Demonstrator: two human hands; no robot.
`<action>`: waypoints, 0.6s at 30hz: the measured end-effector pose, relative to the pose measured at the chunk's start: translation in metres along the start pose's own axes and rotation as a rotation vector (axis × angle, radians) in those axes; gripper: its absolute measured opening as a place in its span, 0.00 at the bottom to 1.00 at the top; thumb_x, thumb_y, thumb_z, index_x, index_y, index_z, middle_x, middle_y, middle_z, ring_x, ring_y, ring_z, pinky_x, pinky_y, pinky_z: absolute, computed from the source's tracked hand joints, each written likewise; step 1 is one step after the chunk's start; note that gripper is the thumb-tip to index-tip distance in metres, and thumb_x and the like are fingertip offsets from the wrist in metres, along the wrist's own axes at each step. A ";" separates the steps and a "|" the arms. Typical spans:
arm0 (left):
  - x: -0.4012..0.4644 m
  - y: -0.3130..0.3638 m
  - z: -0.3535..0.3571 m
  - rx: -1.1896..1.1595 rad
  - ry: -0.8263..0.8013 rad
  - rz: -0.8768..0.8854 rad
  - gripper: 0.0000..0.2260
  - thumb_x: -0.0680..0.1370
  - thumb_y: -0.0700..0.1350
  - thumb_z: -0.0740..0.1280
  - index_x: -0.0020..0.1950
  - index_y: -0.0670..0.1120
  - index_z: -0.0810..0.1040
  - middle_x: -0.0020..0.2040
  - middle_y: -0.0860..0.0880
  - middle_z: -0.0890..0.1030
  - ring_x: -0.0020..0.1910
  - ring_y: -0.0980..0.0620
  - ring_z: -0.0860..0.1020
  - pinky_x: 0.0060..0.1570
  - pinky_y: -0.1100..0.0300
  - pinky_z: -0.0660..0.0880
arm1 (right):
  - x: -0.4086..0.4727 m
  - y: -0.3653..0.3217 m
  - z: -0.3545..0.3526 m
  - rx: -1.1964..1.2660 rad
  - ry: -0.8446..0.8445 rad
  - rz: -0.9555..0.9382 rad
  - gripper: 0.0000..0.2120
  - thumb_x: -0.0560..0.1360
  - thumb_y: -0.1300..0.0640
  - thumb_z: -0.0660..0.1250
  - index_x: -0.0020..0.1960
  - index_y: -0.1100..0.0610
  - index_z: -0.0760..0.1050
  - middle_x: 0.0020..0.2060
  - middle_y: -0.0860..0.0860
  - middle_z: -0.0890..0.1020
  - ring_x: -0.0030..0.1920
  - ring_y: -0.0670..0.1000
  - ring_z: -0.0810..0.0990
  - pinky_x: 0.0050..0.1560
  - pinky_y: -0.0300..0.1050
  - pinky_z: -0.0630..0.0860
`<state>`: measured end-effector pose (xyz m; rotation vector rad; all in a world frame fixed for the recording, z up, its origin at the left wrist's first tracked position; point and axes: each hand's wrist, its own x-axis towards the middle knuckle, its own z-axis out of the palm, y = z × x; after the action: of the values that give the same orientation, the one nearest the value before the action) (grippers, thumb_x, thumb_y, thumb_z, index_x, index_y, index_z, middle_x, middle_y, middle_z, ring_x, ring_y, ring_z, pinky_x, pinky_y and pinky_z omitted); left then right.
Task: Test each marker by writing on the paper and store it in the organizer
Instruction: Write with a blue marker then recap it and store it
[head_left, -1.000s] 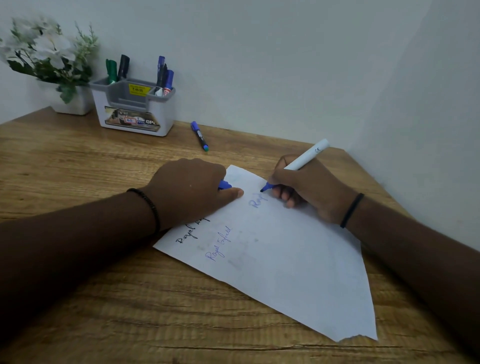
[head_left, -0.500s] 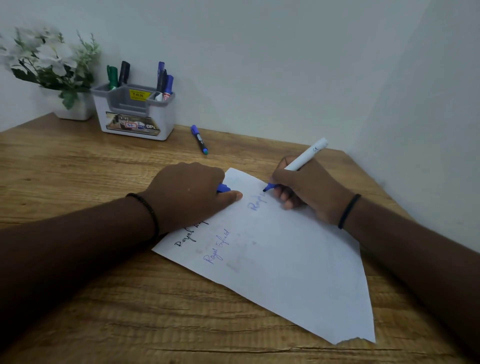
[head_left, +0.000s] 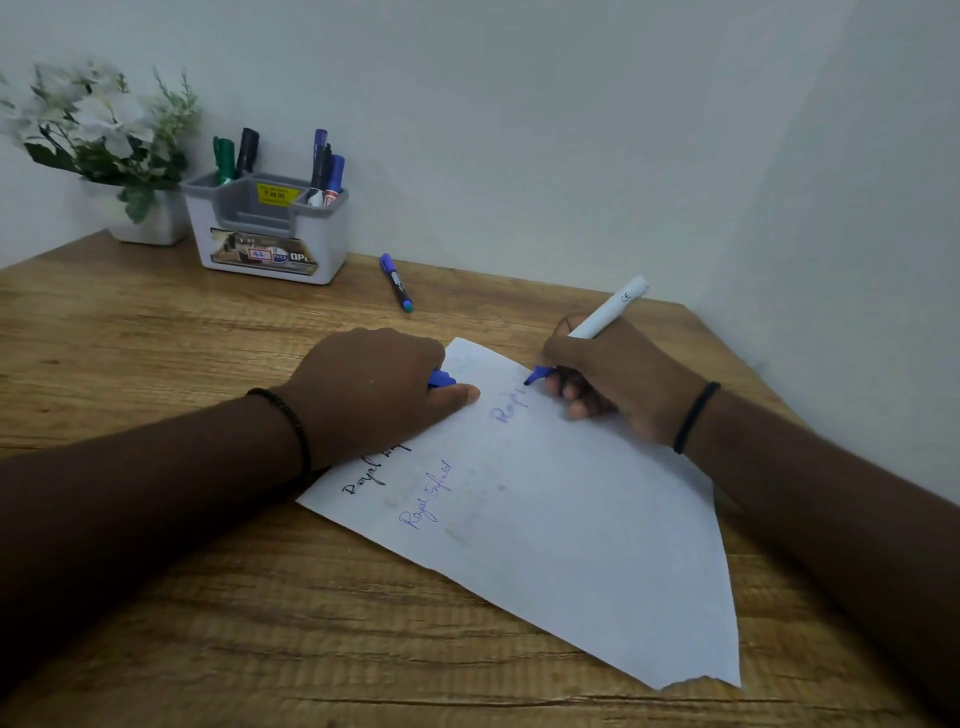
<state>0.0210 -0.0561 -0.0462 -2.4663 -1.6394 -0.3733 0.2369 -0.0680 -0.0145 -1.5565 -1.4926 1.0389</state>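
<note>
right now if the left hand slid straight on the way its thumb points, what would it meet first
Probably the right hand, or the blue tip of the white marker it grips. The left hand points across bare paper towards them; depth is hard to judge.

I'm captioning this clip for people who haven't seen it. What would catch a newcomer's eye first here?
First, the right hand gripping a white-barrelled blue marker, its tip on the white sheet of paper at mid-table beside faint blue handwriting. Next, the left hand resting on the paper's left edge, holding a blue cap. Behind, by the wall, stands a grey-and-white plastic organizer with markers, and a loose blue marker lies beside it.
</note>
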 end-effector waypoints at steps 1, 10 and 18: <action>0.000 0.000 -0.001 0.004 -0.002 0.003 0.23 0.75 0.69 0.52 0.40 0.51 0.70 0.35 0.53 0.74 0.35 0.54 0.72 0.35 0.58 0.67 | 0.000 0.000 0.001 0.010 0.001 0.000 0.08 0.75 0.62 0.67 0.37 0.57 0.73 0.31 0.56 0.79 0.26 0.48 0.72 0.25 0.39 0.73; 0.000 0.000 -0.002 0.013 -0.025 -0.005 0.23 0.75 0.69 0.52 0.41 0.51 0.70 0.36 0.53 0.75 0.36 0.54 0.73 0.35 0.58 0.67 | 0.000 0.000 -0.001 -0.013 0.011 -0.006 0.03 0.75 0.61 0.67 0.43 0.59 0.74 0.33 0.56 0.80 0.28 0.49 0.72 0.25 0.40 0.73; -0.002 0.001 -0.005 0.003 -0.023 -0.001 0.23 0.75 0.69 0.52 0.40 0.50 0.70 0.35 0.53 0.74 0.34 0.55 0.72 0.33 0.58 0.65 | -0.002 0.004 0.000 -0.046 0.028 -0.016 0.06 0.74 0.61 0.68 0.40 0.59 0.72 0.30 0.54 0.77 0.27 0.51 0.70 0.24 0.39 0.70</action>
<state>0.0207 -0.0597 -0.0424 -2.4771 -1.6494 -0.3437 0.2386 -0.0702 -0.0181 -1.5817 -1.5169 0.9761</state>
